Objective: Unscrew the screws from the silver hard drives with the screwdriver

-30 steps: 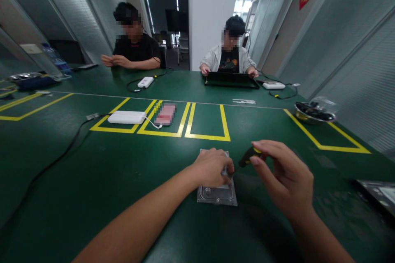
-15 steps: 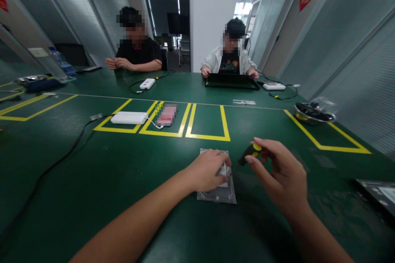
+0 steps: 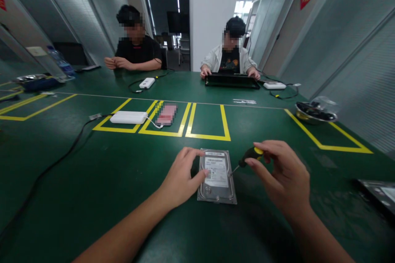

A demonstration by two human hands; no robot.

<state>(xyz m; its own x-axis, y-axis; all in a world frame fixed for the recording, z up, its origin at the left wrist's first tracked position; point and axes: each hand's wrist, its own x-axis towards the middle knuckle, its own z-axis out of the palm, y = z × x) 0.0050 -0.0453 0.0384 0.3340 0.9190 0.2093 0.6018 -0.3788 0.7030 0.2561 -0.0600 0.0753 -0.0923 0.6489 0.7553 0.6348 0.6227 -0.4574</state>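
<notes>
A silver hard drive (image 3: pixel 217 176) with a white label lies flat on the green table in front of me. My left hand (image 3: pixel 182 178) rests at its left edge, fingers apart, thumb touching the casing. My right hand (image 3: pixel 282 176) pinches a small screwdriver (image 3: pixel 249 156) with a black and yellow handle. Its thin tip meets the drive's right edge.
Yellow taped boxes (image 3: pixel 207 122) mark the table beyond the drive; one holds a white power bank (image 3: pixel 128 117) with a cable. A metal bowl (image 3: pixel 314 112) sits at the right, a dark tray (image 3: pixel 378 195) at the near right. Two people sit across the table.
My left hand has slid off the top of the hard drive to its left edge, uncovering the label. The right hand with the screwdriver has barely moved.
</notes>
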